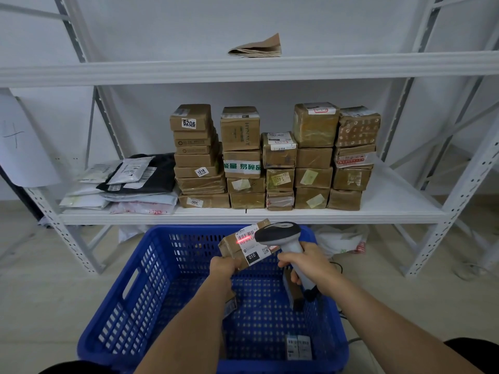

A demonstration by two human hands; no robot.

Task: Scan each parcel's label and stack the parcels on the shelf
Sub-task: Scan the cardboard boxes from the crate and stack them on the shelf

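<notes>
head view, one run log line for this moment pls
step: scanning label | left hand: holds parcel | right hand: grips scanner | beam: on barcode

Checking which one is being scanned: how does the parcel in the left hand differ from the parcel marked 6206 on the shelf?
The held parcel is gripped by the left hand, tilted, above the blue basket; the 6206 parcel sits level atop a stack. The held parcel's label has a red scan line; the 6206 parcel's has none. Both are brown cardboard.

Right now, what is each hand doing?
Left hand: grips the parcel.
Right hand: grips the scanner.
</notes>
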